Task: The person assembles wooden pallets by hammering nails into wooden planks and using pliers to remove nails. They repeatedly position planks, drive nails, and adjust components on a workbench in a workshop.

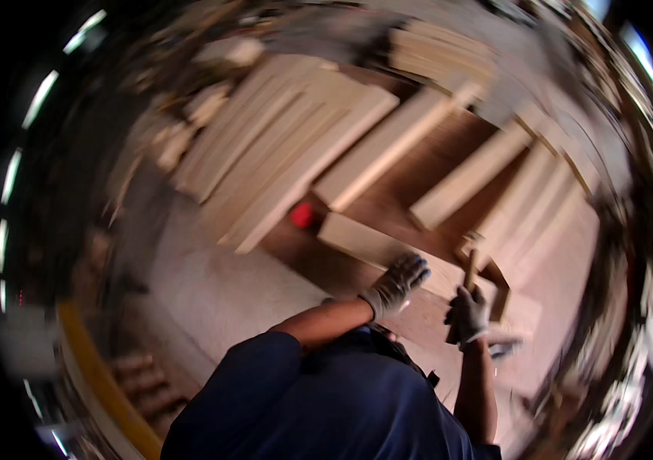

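My left hand (401, 282), in a grey work glove with dark fingers, lies on or just over the near edge of a pale wooden board (361, 239). Its fingers are stretched out and hold nothing. To the right, my gloved right hand (467, 314) is closed round the wooden handle of what looks like a hammer (471, 264), its head pointing away from me. Motion blur softens the tool's outline. Beyond both hands, thick pale beams (388, 149) and another beam (472, 176) lie slantwise on a brown panel (418, 165).
A stack of long pale boards (280, 146) lies to the left, with more boards (533, 203) at the right. A small red round object (302, 215) sits near the board's left end. Farther off is a wood pile (441, 54). A yellow rail (100, 379) runs at lower left.
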